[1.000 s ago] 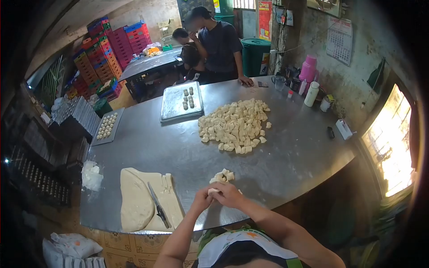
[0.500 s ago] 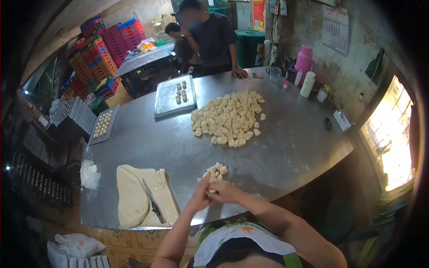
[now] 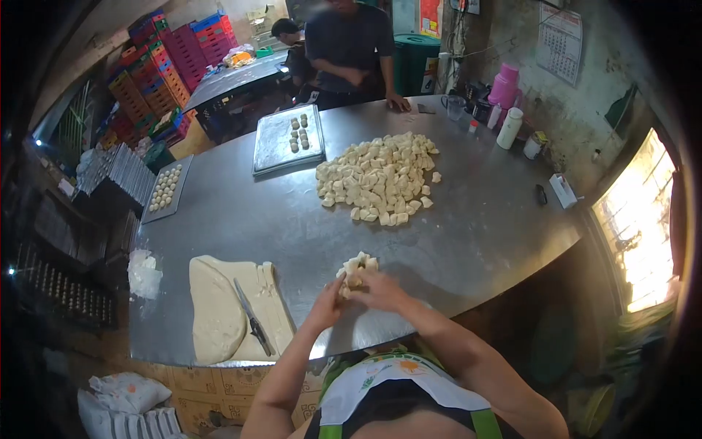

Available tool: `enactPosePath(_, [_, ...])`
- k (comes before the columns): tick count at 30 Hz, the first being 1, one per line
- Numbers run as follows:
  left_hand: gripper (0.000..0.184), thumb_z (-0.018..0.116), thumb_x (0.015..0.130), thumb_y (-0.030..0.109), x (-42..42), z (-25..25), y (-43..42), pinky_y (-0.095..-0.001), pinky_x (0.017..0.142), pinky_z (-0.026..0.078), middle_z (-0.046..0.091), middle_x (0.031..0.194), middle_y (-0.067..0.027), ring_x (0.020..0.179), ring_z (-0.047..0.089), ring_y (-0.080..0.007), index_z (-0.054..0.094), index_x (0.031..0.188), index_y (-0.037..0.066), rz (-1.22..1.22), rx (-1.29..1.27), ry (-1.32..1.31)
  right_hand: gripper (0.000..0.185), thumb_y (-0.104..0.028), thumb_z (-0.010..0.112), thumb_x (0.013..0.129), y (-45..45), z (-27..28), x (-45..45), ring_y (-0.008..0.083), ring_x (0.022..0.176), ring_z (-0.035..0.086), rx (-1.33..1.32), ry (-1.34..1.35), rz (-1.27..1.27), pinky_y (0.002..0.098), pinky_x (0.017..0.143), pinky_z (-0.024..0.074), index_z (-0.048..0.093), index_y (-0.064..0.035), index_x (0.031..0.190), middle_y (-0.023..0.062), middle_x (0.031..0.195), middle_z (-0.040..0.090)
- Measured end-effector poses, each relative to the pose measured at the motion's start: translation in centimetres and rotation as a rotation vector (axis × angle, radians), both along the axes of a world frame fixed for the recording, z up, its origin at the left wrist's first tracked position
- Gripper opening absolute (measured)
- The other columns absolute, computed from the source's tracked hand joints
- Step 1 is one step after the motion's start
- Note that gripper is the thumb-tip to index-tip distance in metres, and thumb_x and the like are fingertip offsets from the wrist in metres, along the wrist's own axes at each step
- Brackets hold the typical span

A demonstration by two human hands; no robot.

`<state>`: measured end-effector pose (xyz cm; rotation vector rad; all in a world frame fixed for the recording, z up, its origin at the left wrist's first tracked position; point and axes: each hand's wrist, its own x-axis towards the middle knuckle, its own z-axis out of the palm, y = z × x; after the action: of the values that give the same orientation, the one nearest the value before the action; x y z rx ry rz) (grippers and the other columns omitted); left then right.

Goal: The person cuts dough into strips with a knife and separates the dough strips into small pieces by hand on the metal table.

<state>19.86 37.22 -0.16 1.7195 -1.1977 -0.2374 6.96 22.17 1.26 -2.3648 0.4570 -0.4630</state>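
While the right hand (image 3: pixel 382 291) lies nearer than the left hand (image 3: pixel 327 304), the small cluster of dough pieces (image 3: pixel 358 262) sits just beyond their bent fingers (image 3: pixel 369 281) on the desk (image 3: pixel 453 252). Whether they grasp any piece cannot be told.

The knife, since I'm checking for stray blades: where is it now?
In the head view, the knife lies on the dough sheet, on the left part of the metal table, to the left of the left hand.

Around the pile (image 3: pixel 380 175) on the table (image 3: pixel 512 201)
To its left lies the nearer tray (image 3: pixel 268 150), to its right the bottle (image 3: pixel 510 129); before it, at left, is the slab (image 3: pixel 216 314) with the knife (image 3: pixel 251 317) on top.
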Motion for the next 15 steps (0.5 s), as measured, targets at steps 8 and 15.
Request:
enactPosePath(8, [0.035, 0.065, 0.086, 0.01, 1.3, -1.1, -0.5, -0.0345, 0.082, 0.053, 0.068, 0.103, -0.016, 0.093, 0.066, -0.024, 0.063, 0.121, 0.005, -0.252, 0.384, 0.273, 0.037, -0.03, 0.071, 0.082, 2.0, 1.5, 1.3, 0.0359, 0.1, 0.064, 0.163, -0.036, 0.009, 0.0441, 0.081, 0.0507, 0.066, -0.0064, 0.11, 0.0198, 0.109, 0.065])
enactPosePath(15, [0.038, 0.062, 0.086, 0.006, 2.3, 1.2, 0.4, -0.0331, 0.083, 0.052, 0.071, 0.097, -0.0111, 0.094, 0.067, -0.0213, 0.063, 0.124, 0.006, -0.412, 0.223, 0.306, 0.038, -0.034, 0.072, 0.083, -0.4, -1.0, 0.7, 0.033, 0.096, 0.066, 0.06, 0.181, -0.258, 0.0407, 0.075, 0.0535, 0.065, -0.0078, 0.11, 0.018, 0.113, 0.065])
